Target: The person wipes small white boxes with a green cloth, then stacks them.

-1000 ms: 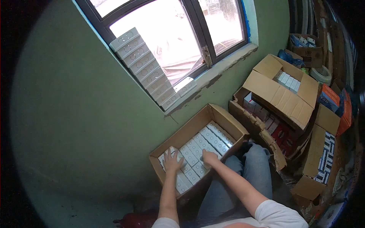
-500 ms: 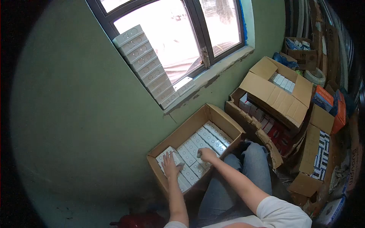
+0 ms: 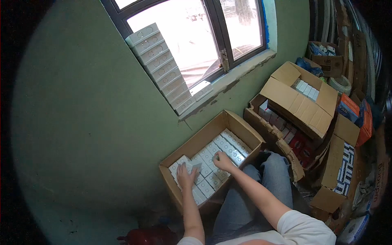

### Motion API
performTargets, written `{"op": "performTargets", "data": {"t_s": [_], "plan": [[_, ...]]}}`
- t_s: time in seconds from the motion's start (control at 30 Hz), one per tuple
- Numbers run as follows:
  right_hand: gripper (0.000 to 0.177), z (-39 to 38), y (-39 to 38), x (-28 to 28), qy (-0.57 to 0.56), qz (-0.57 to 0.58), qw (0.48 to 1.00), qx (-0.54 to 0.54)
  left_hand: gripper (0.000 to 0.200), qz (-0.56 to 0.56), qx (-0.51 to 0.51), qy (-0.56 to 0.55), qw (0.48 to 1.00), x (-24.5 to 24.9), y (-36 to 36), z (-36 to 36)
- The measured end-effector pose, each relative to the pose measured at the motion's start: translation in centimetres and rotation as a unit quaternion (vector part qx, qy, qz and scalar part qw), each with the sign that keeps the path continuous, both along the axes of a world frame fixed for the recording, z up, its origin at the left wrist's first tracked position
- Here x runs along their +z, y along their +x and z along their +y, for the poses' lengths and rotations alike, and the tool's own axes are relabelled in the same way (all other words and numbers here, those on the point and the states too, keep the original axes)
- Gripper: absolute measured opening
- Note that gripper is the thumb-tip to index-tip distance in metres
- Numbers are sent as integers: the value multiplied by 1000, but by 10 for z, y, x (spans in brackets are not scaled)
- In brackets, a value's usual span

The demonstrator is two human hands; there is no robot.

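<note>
A cardboard box (image 3: 171,160) stands below the window, holding rows of white rectangular boxes (image 3: 208,157) with circle marks on their faces. In its left part, my left hand (image 3: 187,176) grips a white box (image 3: 192,165), thumb on one side and fingers on the other. That box sits tilted above the others. My right hand (image 3: 223,162) is closed over the middle rows, fingertips pinched together; what they hold, if anything, is hidden.
A tall stack of similar white boxes (image 3: 159,65) leans against the window frame on the sill (image 3: 228,81). To the right are an open carton (image 3: 298,98), a torn carton (image 3: 271,126) and a patterned-sided carton (image 3: 326,179). A red object (image 3: 149,236) lies at the bottom.
My left hand has tilted the white box, its thumb coming up along the side. My right hand has shifted slightly up over the rows. The whole view has moved a little.
</note>
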State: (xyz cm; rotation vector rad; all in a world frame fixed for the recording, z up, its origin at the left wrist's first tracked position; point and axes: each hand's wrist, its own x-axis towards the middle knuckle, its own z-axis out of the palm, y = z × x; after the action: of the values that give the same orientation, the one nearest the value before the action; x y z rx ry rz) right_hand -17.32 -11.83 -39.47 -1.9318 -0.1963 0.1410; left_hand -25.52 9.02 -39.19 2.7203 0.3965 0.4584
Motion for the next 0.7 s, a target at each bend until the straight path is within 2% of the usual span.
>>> {"op": "performTargets", "data": {"t_s": [0.07, 0.17, 0.23, 0.27, 0.3, 0.33, 0.4, 0.43, 0.53, 0.57, 0.63, 0.7], "plan": [[29, -3, -6, 13, 4, -15, 1000, -12, 61, 43, 11, -77, 996, 22, 4, -13], [31, -7, -5, 21, -13, -28, 999, 10, 54, 42, 24, -144, 988, 54, 10, -31], [30, -8, 0, 10, -35, -33, 998, 31, 51, -54, 23, -263, 963, 52, 21, -36], [32, -6, 2, 5, -22, -46, 999, -2, 49, -101, 22, -320, 942, 49, 26, -39], [35, -4, 5, -2, -9, -58, 998, -34, 46, -133, 32, -324, 936, 49, 30, -46], [38, -2, 6, -6, 4, -71, 995, -67, 46, -139, 44, -442, 885, 43, 36, -51], [44, -1, 8, -9, 9, -155, 983, -101, 46, -146, 62, -655, 739, 29, 49, -64], [45, 0, 8, -9, 11, -183, 976, -116, 43, -146, 50, -719, 678, 22, 51, -71], [46, -2, 1, 5, 16, -207, 972, -108, 42, -64, 15, -712, 699, -7, 55, -83], [47, -4, -4, 14, 19, -205, 974, -96, 43, -50, 8, -726, 686, -12, 53, -87], [52, -9, -7, 26, 74, -139, 987, 9, 47, -23, -4, -749, 663, -14, 49, -86], [53, -15, -5, 32, 89, -79, 989, 90, 50, -39, 7, -789, 613, -12, 47, -79]]}}
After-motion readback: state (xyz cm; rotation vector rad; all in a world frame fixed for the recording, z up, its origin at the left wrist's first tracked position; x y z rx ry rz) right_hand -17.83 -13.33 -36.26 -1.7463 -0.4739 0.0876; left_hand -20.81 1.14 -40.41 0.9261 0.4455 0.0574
